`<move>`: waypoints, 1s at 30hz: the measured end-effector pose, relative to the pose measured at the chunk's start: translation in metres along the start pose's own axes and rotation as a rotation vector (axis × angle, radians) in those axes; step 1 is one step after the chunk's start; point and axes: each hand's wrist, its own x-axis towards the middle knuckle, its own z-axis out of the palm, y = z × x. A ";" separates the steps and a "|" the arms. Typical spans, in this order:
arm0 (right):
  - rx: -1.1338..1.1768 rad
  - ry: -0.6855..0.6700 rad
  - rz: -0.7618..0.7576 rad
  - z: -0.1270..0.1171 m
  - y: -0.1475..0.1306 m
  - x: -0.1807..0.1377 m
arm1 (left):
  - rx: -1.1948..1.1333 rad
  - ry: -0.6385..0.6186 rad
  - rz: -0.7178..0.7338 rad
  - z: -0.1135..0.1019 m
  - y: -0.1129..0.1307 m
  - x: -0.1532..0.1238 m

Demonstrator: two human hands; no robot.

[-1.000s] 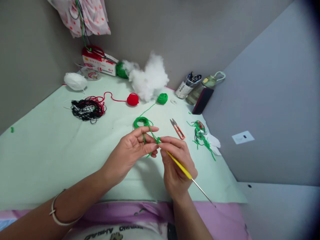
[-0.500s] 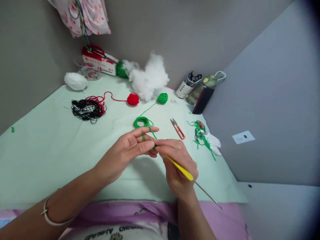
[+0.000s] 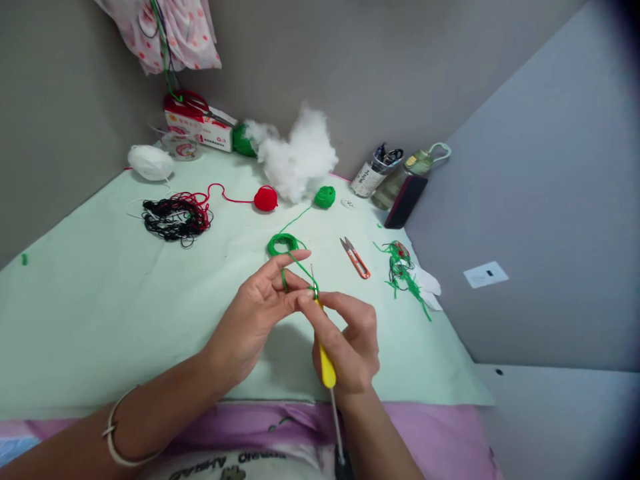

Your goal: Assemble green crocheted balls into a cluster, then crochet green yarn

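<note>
My left hand (image 3: 260,310) pinches a strand of green yarn (image 3: 295,263) between thumb and fingers, the strand looped over the index finger. My right hand (image 3: 347,343) grips a yellow-handled crochet hook (image 3: 326,357), held almost upright with its metal tip (image 3: 313,273) poking up through the yarn at the left fingertips. The strand runs back to a loose green coil (image 3: 281,244) on the pale green table cover (image 3: 100,300) and on to a small green yarn ball (image 3: 325,197).
Orange thread snips (image 3: 355,257) lie just right of the hands, with green yarn scraps (image 3: 403,270) beyond. A red ball (image 3: 265,199), black-and-red tangle (image 3: 175,217), white ball (image 3: 150,163), stuffing (image 3: 297,157), box (image 3: 199,127), jar (image 3: 373,173) and bottle (image 3: 407,170) stand farther back.
My right hand has turned the hook from a slant toward the lower right to nearly upright, its tip now up through the yarn. My left hand stays put.
</note>
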 end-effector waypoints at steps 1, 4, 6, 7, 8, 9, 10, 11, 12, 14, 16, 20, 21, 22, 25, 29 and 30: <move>0.058 0.017 0.030 0.000 0.000 0.000 | -0.044 -0.014 -0.038 0.000 0.000 0.000; 0.266 0.036 0.172 -0.001 0.000 0.006 | -0.122 -0.043 -0.099 -0.001 0.002 0.000; 0.407 0.028 0.280 -0.002 0.000 0.011 | -0.104 -0.035 -0.089 -0.002 0.003 0.000; 0.476 0.018 0.339 -0.002 0.000 0.013 | -0.085 -0.028 -0.075 -0.002 0.004 0.001; 0.541 0.013 0.393 -0.003 0.000 0.014 | -0.063 -0.019 -0.059 -0.002 0.004 0.001; 0.596 0.013 0.436 -0.003 0.000 0.014 | -0.043 -0.007 -0.039 -0.002 0.004 0.000; 0.639 0.021 0.468 -0.002 0.000 0.014 | -0.024 0.002 -0.020 -0.001 0.005 0.000; 0.670 0.035 0.489 -0.002 0.000 0.014 | -0.007 0.011 -0.001 -0.001 0.005 0.000; 0.689 0.046 0.500 -0.002 0.000 0.014 | 0.008 0.018 0.014 0.000 0.006 0.000; 0.711 0.061 0.509 -0.001 0.000 0.014 | 0.037 0.021 0.036 0.000 0.007 0.000; 0.725 0.063 0.522 -0.001 0.000 0.014 | 0.061 0.018 0.051 0.000 0.007 0.000; 0.731 0.076 0.546 -0.001 0.000 0.015 | 0.098 0.015 0.068 -0.003 0.008 0.002; 0.732 0.085 0.551 -0.001 0.000 0.015 | 0.105 0.017 0.073 -0.003 0.008 0.002; 0.738 0.094 0.557 -0.002 0.000 0.015 | 0.113 0.020 0.079 -0.004 0.009 0.002; 0.784 0.119 0.602 -0.004 0.000 0.015 | 0.129 0.034 0.094 -0.007 0.011 0.002; 0.868 0.111 0.712 -0.005 0.001 0.016 | 0.108 0.031 0.082 -0.007 0.011 0.002; 0.884 0.097 0.720 -0.004 0.002 0.016 | 0.102 0.024 0.071 -0.006 0.010 0.002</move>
